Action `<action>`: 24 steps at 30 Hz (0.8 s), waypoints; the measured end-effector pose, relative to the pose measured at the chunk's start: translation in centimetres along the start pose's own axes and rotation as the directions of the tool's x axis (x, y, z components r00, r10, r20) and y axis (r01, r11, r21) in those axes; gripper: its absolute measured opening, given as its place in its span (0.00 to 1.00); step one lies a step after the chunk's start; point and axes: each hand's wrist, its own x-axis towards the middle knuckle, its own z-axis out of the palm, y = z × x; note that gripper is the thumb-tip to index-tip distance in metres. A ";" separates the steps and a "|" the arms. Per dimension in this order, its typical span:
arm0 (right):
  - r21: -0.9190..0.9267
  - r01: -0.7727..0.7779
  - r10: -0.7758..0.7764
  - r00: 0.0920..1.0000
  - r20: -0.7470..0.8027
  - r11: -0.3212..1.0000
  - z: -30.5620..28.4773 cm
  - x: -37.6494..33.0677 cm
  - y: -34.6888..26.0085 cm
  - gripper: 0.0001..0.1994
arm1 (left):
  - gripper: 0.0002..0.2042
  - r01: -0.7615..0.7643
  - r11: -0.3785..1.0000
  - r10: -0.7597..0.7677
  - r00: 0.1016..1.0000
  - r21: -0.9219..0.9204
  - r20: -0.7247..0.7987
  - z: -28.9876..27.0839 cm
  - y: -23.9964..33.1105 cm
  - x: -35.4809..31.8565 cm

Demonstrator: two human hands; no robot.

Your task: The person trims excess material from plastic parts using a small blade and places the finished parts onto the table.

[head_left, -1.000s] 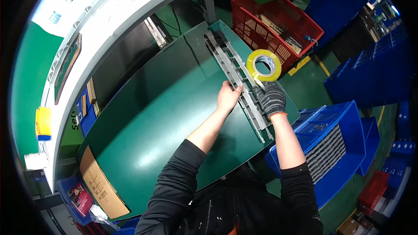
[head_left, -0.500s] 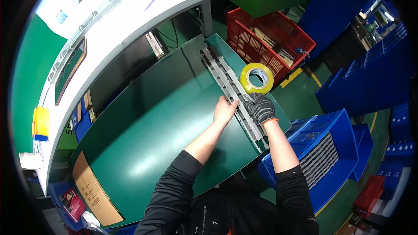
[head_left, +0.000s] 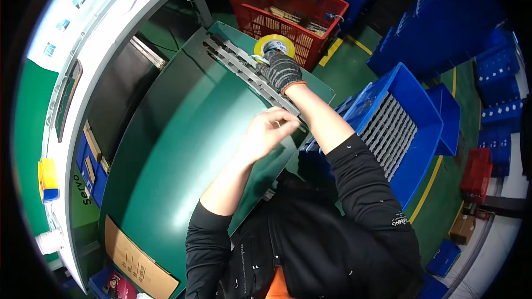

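Reaching across the far edge of the green table (head_left: pixel 183 149), the gloved right hand (head_left: pixel 281 71) lies on the roll of yellow tape (head_left: pixel 274 44), fingers curled over its near rim; whether it truly grips the roll or only rests on it cannot be told from this angle. The tape sits at the table's far right corner, touching the long grey metal strips (head_left: pixel 238 66) that run along that edge in a bundle. Left hand (head_left: pixel 269 130), bare, hovers over the near end of the same strips, fingers bent inward with thumb and fingertips drawn together, as if pinching something too small to make out. Red slatted crate (head_left: pixel 288 14) stands on the floor just beyond the tape, with flat parts inside. Blue bin (head_left: pixel 413 133) to the person's right holds a row of grey plates stood on edge. Flat piece of cardboard (head_left: pixel 138 263) lies at the table's near left corner, well apart from both hands.
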 end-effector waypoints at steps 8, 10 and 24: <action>-0.077 0.120 -0.124 0.991 -0.049 0.990 1.7 -2.8 -3.4 0.24 | 0.13 -0.405 0.854 0.453 0.888 0.326 -0.084 5.6 5.8 -7.9; -0.081 0.145 -0.149 0.988 -0.043 0.986 1.6 -4.3 -4.5 0.24 | 0.18 -0.653 0.666 0.681 0.729 0.359 0.062 7.0 7.4 -9.7; -0.127 0.495 -0.509 0.852 -0.125 0.859 -2.3 -14.8 -2.3 0.16 | 0.18 -0.939 0.273 0.792 0.343 0.210 0.505 13.6 8.9 -8.8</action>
